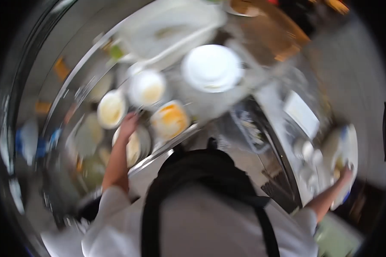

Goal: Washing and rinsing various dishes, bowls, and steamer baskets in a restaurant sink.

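Observation:
My left hand (pixel 129 124) is over a steel counter, among white bowls with yellowish food residue. Its fingers look closed, and a small dark, shiny bit shows at their tips, too blurred to name. Next to it are a round bowl (pixel 111 109), a squarish dish (pixel 170 121) smeared with orange sauce, and another bowl (pixel 134 147) partly behind my wrist. Far to the right, my right hand (pixel 344 173) is closed at a large, tilted white dish (pixel 349 139) with some food bits on it. Blur hides the exact finger positions there.
A stack of white plates (pixel 212 68) stands mid-counter, with a large white tub (pixel 171 32) behind it. A brown tray (pixel 261 32) lies at the back. Along the right counter are a white rectangular dish (pixel 301 115) and small white cups (pixel 305 150). A clear bin (pixel 251 130) sits below.

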The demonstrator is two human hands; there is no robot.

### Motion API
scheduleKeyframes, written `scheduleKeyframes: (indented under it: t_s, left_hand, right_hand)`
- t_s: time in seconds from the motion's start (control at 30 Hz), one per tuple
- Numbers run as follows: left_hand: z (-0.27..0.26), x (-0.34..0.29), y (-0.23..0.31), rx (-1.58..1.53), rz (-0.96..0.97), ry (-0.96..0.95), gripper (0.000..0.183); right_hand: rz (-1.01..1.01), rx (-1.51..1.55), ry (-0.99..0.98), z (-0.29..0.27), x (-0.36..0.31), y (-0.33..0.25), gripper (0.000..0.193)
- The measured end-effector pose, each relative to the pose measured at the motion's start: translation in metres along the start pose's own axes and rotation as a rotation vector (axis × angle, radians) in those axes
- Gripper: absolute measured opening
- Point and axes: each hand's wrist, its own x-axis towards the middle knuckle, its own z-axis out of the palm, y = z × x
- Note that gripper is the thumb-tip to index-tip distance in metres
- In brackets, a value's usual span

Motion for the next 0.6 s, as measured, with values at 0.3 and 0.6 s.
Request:
scheduleKeyframes:
  t_s: [0.3, 0.6]
  left_hand:
    - [-0.028, 0.075, -0.079, 0.820, -0.042, 0.092, 0.029]
    - [-0.016, 0.203, -0.164, 1.320, 0.159, -0.677, 0.035]
  right_hand:
    - [-1.011, 1.162, 0.428, -0.404, -0.267, -0.436, 0.032]
    - [-0.951, 1.252, -0.014, -0.494, -0.374, -0.529, 0.028]
